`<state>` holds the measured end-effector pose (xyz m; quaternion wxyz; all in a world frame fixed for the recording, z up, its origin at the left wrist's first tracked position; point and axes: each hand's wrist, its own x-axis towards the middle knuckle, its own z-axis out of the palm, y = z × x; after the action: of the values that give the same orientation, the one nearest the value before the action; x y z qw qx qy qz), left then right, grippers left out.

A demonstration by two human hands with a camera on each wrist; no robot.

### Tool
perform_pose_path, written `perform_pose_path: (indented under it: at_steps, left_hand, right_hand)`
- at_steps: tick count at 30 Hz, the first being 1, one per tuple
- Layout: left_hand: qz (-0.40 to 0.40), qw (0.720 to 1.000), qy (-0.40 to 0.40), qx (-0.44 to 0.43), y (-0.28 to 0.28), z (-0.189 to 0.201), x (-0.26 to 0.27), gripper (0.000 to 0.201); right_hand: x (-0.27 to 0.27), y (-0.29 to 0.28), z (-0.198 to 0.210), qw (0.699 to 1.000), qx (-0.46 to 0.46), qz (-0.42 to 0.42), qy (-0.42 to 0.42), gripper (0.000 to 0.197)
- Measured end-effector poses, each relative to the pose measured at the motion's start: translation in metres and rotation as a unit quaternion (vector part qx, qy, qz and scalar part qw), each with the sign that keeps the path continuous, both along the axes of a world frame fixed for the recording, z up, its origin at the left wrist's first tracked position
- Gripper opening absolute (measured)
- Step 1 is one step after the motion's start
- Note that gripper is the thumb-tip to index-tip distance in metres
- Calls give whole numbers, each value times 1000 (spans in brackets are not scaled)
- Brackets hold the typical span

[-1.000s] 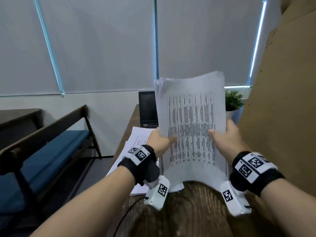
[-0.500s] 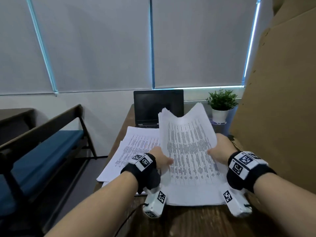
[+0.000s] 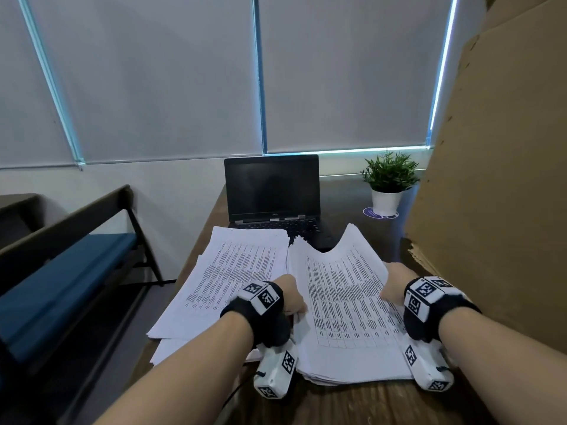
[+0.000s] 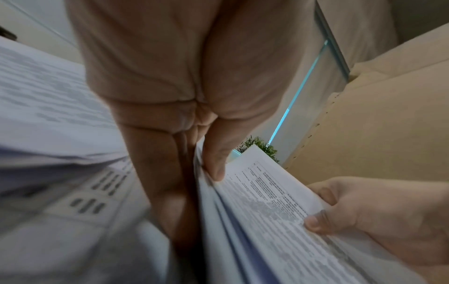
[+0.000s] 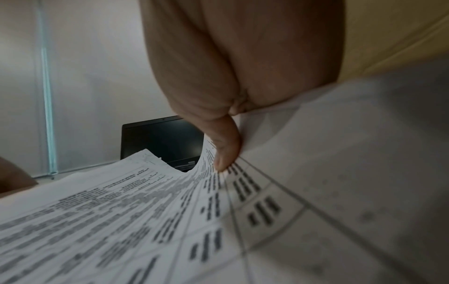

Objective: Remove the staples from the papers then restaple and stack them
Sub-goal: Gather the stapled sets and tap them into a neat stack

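head view: a thick bundle of printed papers (image 3: pixel 343 305) lies on the wooden desk (image 3: pixel 352 403), its near edge just short of the desk's front edge. the far edge of the top sheets curls upward, forming a dip in the middle. the left hand (image 3: pixel 290 294) grips the bundle's left edge; the right hand (image 3: pixel 395 282) grips the right edge. both wrists carry black straps with white marker blocks.

left wrist view: the left hand (image 4: pixel 184 107) has its thumb (image 4: pixel 215 163) pressed on top of the sheets near their edge, with the fingers (image 4: pixel 157 182) curled beneath, so the edge is pinched between them. the right hand (image 4: pixel 379 217) is visible across the bundle, thumb on the printed face.

right wrist view: the right thumb (image 5: pixel 226 148) presses down on the printed table of the top sheet (image 5: pixel 145 221); the remaining fingers are hidden under the paper, and their position cannot be determined.

a second stack of printed sheets (image 3: pixel 233 271) lies flat to the left of the held bundle, just beside it, and partly under the left wrist. behind both stacks stands an open laptop (image 3: pixel 271 191) with a dark screen. a small potted plant (image 3: pixel 388 182) in a white pot stands to the laptop's right. a large cardboard panel (image 3: pixel 497 179) rises along the right side of the desk. a blue-cushioned bench (image 3: pixel 61 277) stands to the left of the desk.
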<state>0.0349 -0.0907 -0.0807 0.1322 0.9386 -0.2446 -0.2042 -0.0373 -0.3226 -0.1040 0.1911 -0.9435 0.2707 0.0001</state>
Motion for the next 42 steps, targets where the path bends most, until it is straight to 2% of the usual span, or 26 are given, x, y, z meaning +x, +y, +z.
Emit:
perform_pose_path:
  at_steps: [4, 6, 9, 11, 12, 13, 14, 16, 18, 20, 22, 26, 32, 34, 35, 37, 38, 42]
  left_hand:
    - [-5, 1000, 21, -14, -17, -1, 7, 31]
    - [26, 998, 35, -55, -21, -2, 13, 23]
    - [87, 982, 82, -148, -10, 4, 23, 14]
    - [131, 964, 105, -206, 3, 12, 34, 18]
    - [156, 956, 102, -227, 12, 18, 40, 14]
    - [178, 955, 81, -222, 22, 24, 46, 7]
    - [193, 959, 51, -203, 33, 27, 56, 8]
    - [210, 970, -6, -126, 55, 25, 84, 31]
    - [230, 971, -59, -33, 82, 9, 122, 53]
    - [246, 964, -95, 32, 110, 7, 126, 47]
    - [248, 962, -97, 61, 130, 8, 114, 41]
    - [247, 964, -47, 83, 147, -9, 123, 62]
    - [232, 971, -32, 44, 144, -19, 149, 70]
    - [216, 975, -36, 46, 134, -14, 150, 70]
    - [208, 976, -45, 42, 130, -11, 150, 71]
    - [203, 977, -64, 30, 122, -7, 162, 83]
    - [205, 976, -68, 26, 117, -5, 170, 85]
    - [193, 979, -58, 21, 101, 2, 202, 66]
  right_hand:
    - [3, -10, 1, 1000, -7, -25, 1, 24]
    - [5, -7, 6, 999, -28, -33, 6, 19]
    - [9, 10, 20, 996, -73, -55, 0, 25]
    - [13, 25, 32, 995, -91, -32, -30, 38]
    - [15, 33, 38, 995, -86, -3, -45, 42]
    - [18, 42, 44, 995, -65, 36, -61, 43]
    - [20, 53, 49, 994, -36, 79, -66, 42]
    - [20, 74, 53, 985, 2, 166, -37, 39]
    - [22, 94, 51, 973, -7, 229, 19, 40]
    - [24, 108, 46, 962, -27, 263, 64, 43]
    - [30, 117, 41, 958, -39, 271, 89, 49]
    - [46, 122, 36, 954, -46, 274, 113, 57]
    - [69, 120, 29, 946, -45, 281, 153, 42]
    - [74, 116, 26, 948, -20, 275, 157, 28]
    - [76, 115, 25, 947, -12, 279, 158, 29]
    - [81, 110, 26, 947, 2, 281, 156, 52]
    - [84, 107, 25, 948, 21, 278, 153, 56]
    - [105, 93, 16, 948, 178, 210, 156, 44]
